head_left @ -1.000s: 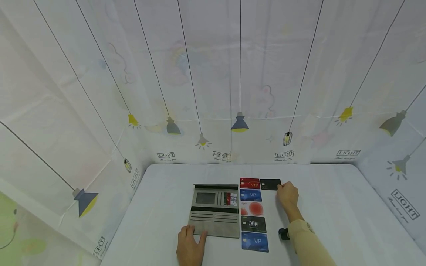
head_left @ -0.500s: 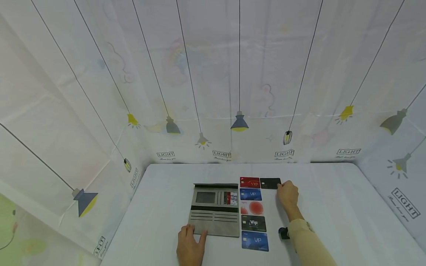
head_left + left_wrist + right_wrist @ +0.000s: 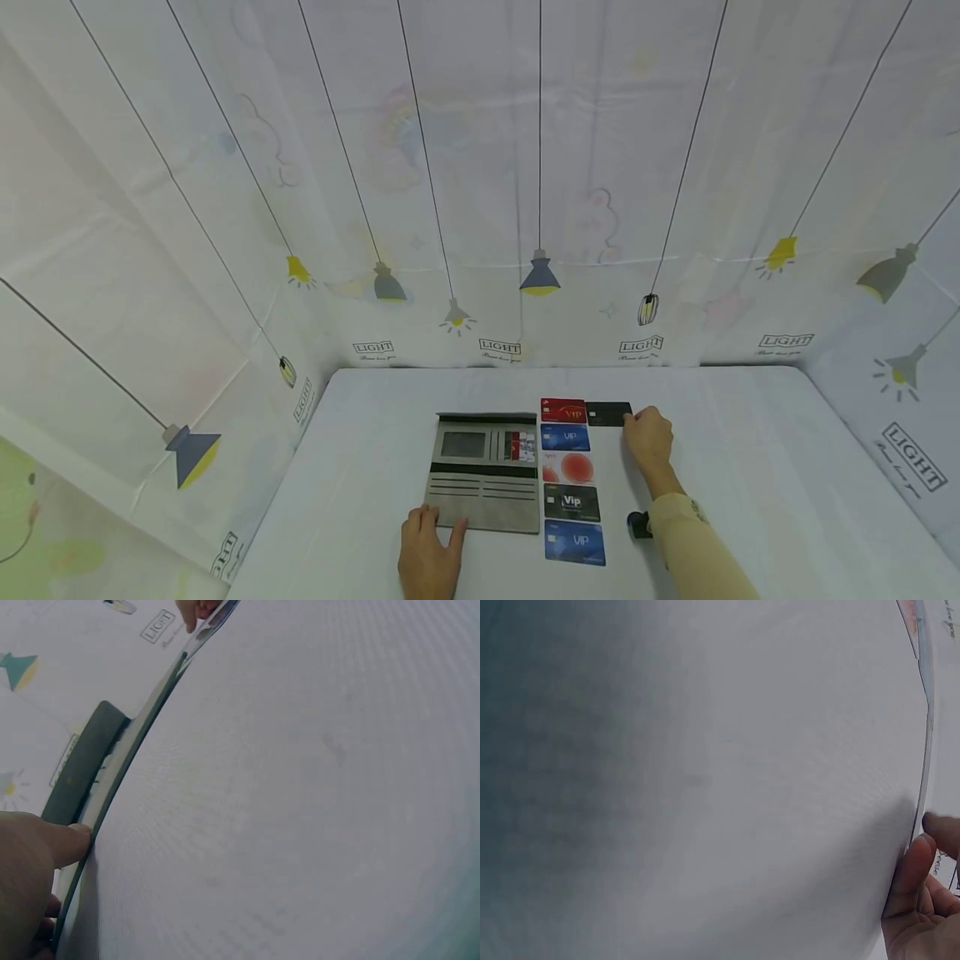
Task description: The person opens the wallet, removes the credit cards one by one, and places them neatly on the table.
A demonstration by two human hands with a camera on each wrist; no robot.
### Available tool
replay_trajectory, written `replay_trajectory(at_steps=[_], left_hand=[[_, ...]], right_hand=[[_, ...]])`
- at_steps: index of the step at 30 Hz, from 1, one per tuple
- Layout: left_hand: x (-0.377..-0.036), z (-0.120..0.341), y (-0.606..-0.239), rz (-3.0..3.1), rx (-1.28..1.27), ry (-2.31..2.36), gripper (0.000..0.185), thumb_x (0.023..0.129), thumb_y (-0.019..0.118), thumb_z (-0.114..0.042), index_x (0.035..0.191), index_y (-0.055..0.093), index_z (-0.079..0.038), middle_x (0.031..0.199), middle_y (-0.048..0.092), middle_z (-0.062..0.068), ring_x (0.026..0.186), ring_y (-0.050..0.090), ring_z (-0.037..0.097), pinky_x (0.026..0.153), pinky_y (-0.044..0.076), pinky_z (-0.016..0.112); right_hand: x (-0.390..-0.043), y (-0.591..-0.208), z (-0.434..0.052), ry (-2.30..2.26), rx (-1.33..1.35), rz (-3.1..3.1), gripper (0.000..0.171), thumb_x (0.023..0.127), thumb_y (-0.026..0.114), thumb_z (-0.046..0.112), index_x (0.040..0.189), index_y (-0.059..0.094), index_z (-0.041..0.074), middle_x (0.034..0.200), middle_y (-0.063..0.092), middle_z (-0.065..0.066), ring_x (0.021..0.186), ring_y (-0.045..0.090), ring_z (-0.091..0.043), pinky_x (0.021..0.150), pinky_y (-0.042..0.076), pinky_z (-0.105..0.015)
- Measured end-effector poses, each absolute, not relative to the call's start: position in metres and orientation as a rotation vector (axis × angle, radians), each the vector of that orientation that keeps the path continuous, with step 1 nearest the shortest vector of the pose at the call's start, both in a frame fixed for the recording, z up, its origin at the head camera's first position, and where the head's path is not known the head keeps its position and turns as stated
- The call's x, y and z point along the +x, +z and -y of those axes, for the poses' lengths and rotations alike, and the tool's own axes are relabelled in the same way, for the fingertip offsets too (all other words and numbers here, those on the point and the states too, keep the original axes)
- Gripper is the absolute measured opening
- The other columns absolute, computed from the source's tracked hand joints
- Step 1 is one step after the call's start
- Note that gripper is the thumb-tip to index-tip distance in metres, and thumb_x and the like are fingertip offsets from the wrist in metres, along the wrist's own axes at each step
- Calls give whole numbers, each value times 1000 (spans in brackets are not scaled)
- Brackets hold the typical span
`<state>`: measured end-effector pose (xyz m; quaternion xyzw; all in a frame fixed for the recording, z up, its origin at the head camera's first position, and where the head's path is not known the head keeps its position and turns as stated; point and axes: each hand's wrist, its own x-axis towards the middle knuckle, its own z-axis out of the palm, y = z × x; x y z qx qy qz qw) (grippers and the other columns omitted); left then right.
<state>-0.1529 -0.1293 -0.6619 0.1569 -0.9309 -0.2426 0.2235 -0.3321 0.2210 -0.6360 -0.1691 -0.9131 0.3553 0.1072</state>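
An open grey wallet [image 3: 483, 471] lies flat on the white table [image 3: 750, 450], with cards tucked in its upper slots. My left hand [image 3: 427, 550] rests with straight fingers on the wallet's near left corner; its fingers [image 3: 34, 862] show beside the wallet's dark edge [image 3: 82, 769] in the left wrist view. A black card [image 3: 607, 413] lies right of a red VIP card [image 3: 562, 410]. My right hand [image 3: 647, 437] has curled fingertips on the black card's right edge. In the right wrist view only the fingers [image 3: 915, 892] show, low over the table.
A column of cards lies right of the wallet: blue VIP [image 3: 564, 437], white with a red disc [image 3: 567, 468], black VIP [image 3: 572, 503], blue VIP [image 3: 574, 542]. A small black device [image 3: 637, 525] sits at my right wrist. Lamp-print sheets [image 3: 525, 208] wall the table.
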Motion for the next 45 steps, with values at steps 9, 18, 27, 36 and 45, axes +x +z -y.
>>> replay_trajectory(at_steps=[9, 18, 27, 36, 45], left_hand=[[-152, 129, -660, 2604, 460, -679, 51, 78, 84, -43, 106, 70, -3, 111, 63, 10, 107, 62, 28, 82, 58, 44], [-155, 129, -660, 2593, 444, -692, 53, 78, 83, -45, 107, 71, -3, 113, 64, 10, 108, 61, 28, 84, 58, 44], [-156, 128, -659, 2587, 404, -663, 52, 78, 84, -43, 107, 70, -3, 112, 64, 12, 107, 62, 29, 85, 58, 43], [-154, 128, -660, 2557, 393, -629, 50, 75, 87, -39, 104, 71, -2, 108, 65, 12, 103, 63, 28, 81, 59, 43], [-153, 129, -659, 2573, 417, -682, 50, 77, 86, -39, 106, 70, -1, 111, 64, 13, 107, 62, 30, 84, 58, 45]], right_hand=[[-333, -641, -220, 1056, -508, 2747, 42, 91, 68, 29, 99, 54, -10, 94, 64, -30, 83, 63, -41, 71, 51, -52], [-334, -635, -217, 1056, -532, 2757, 42, 94, 65, 28, 101, 53, -11, 95, 63, -31, 85, 63, -42, 71, 51, -52], [-333, -631, -219, 1086, -525, 2763, 46, 97, 60, 31, 105, 54, -14, 100, 63, -34, 88, 65, -45, 73, 54, -53], [-327, -627, -207, 1153, -503, 2637, 32, 96, 57, 22, 102, 58, -9, 97, 66, -30, 86, 63, -41, 74, 51, -53], [-324, -613, -175, 1210, -471, 2611, 30, 97, 57, 24, 106, 60, -5, 98, 68, -24, 86, 65, -35, 72, 53, -46]])
